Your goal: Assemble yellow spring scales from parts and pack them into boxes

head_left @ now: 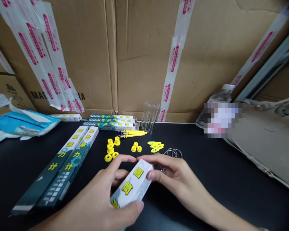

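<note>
Between my two hands is a long narrow cardboard box [132,184], white at the top end with yellow printed characters, tilted above the black table. My left hand [110,189] wraps around its middle, with the thumb along the near side. At the upper end, the fingers and thumb of my right hand [170,171] close on the box's end. The lower part of the box is hidden by my left hand. Just beyond lie several yellow collars [110,149], three small yellow caps [134,149], yellow flat clips [155,146] and metal hooks [174,152], partly behind my right hand.
Two similar boxes [69,157] lie at left, with more stacked boxes [110,122] at the back. Yellow rods [135,132] lie before upright clear tubes [150,117]. A blue packet [26,120] is far left; a bottle [221,96] and beige bag [265,138] stand right.
</note>
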